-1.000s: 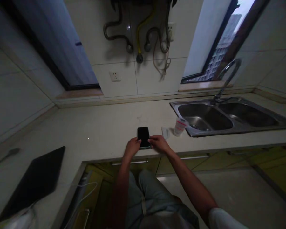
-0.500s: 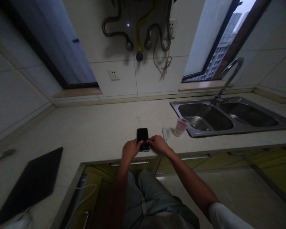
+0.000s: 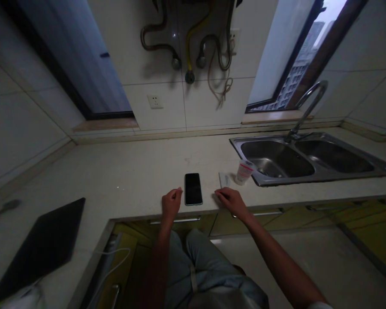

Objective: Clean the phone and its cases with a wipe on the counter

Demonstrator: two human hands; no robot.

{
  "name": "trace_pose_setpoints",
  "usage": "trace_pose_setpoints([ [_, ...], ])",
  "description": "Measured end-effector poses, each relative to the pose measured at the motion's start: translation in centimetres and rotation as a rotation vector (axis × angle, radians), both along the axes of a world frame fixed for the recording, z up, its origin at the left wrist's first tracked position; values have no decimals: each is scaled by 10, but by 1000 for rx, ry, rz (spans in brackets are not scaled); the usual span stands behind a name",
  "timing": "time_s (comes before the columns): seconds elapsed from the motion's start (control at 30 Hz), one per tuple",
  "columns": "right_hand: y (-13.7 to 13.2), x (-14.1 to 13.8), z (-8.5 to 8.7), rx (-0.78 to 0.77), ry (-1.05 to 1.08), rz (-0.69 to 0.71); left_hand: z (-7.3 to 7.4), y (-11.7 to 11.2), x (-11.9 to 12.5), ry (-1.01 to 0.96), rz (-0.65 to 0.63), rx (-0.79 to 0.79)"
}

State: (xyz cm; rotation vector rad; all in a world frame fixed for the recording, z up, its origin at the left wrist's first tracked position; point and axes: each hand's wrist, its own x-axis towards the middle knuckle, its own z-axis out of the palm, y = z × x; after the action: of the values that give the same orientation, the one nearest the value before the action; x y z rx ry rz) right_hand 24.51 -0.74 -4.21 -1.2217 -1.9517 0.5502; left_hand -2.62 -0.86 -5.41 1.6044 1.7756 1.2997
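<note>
A smartphone (image 3: 193, 189) with a dark screen lies flat on the countertop, close to its front edge. My left hand (image 3: 171, 203) is just left of the phone, apart from it, with its fingers curled closed. On the other side, my right hand (image 3: 232, 201) is closed with thumb and fingers pressed together, away from the phone. Whether either hand holds something small cannot be made out. Beyond my right hand lies a thin pale packet or sheet (image 3: 225, 179), partly hidden by the hand. A clear plastic cup (image 3: 244, 172) with red print stands beside it.
A steel double sink (image 3: 257, 180) with a curved faucet (image 3: 315, 101) is at the right. A black flat panel (image 3: 48, 244) lies on the left counter (image 3: 93, 189), near a white cable (image 3: 116, 268). Hoses (image 3: 188, 47) hang on the tiled wall.
Both hands have come off the phone. The left hand moved a little left and the right hand moved right, towards the pale packet. The phone stays in place.
</note>
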Motion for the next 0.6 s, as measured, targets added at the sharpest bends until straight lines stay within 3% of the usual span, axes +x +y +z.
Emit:
trace_pose_setpoints([
  [0.1, -7, 26, -13, 46, 85, -76, 0, -1, 1, 29, 2, 42],
  [0.2, -11, 34, -24, 148, 107, -153, 0, 1, 3, 95, 26, 71],
  [0.37, -12, 22, -33, 321, -91, -226, 2, 1, 5, 108, 65, 75],
  [0.6, -9, 8, -32, 286, -227, -391, 3, 2, 6, 153, 56, 11],
])
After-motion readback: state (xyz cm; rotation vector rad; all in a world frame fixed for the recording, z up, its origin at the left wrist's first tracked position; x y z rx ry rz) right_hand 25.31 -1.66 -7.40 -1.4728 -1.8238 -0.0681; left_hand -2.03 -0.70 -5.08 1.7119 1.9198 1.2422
